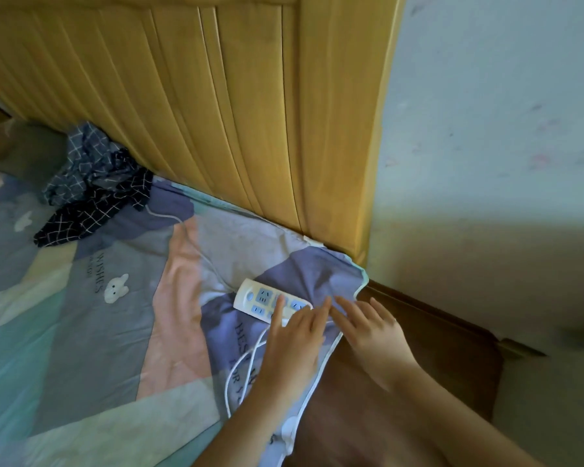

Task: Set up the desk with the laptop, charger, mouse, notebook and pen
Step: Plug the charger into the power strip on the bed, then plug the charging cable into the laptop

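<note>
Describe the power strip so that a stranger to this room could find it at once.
Start at the wooden headboard and follow it down to the bed's corner by the wall. There, on the patchwork sheet, lies the power strip, with the left hand resting on its near end. It is the only hard white thing there, with blue sockets and a white cord.

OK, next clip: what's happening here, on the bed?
A person leans over a bed by a wooden headboard. The left hand rests on a white power strip lying on the patterned bedsheet, fingers over its sockets. The right hand hovers open beside it. A white cable loops below. No laptop or charger brick is visible.
</note>
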`<state>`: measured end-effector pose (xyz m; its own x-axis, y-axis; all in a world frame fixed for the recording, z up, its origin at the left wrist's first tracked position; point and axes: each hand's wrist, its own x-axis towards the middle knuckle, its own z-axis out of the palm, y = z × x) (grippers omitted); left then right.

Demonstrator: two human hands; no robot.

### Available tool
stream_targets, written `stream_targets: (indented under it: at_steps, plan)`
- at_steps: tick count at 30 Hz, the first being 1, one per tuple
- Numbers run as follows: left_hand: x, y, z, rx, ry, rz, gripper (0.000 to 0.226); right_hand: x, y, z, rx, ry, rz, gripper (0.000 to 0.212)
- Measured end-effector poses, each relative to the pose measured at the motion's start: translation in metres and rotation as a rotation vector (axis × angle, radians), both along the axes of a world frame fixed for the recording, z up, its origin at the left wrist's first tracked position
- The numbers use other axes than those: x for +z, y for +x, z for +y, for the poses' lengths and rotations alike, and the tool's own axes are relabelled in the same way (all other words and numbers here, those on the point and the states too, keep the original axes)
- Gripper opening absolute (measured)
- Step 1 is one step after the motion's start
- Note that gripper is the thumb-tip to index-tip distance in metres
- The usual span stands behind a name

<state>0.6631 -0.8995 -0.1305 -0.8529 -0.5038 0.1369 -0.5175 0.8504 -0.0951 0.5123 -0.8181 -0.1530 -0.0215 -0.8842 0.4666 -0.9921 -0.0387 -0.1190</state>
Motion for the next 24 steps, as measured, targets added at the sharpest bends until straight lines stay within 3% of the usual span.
stream_targets:
  at_steps: [3,7,15,18,24]
  plan:
    - [0.027,-0.002,0.011,-0.029,-0.005,0.054,0.085,0.024,0.004,0.021,-0.039,-0.023,0.013,0.040]
    - [0.060,-0.007,0.029,-0.139,0.028,0.274,0.054,0.058,0.004,0.054,-0.112,-0.009,0.033,0.038]
    - [0.102,-0.057,0.090,-0.416,0.096,0.460,0.055,0.120,-0.032,0.170,-0.373,-0.001,0.111,0.038]
    - [0.116,-0.089,0.132,-0.579,0.109,0.508,0.048,0.139,-0.051,0.228,-0.466,0.005,0.182,0.036]
    - [0.131,-0.155,0.233,-0.831,0.137,0.604,0.054,0.168,-0.078,0.350,-0.712,-0.044,0.287,0.042]
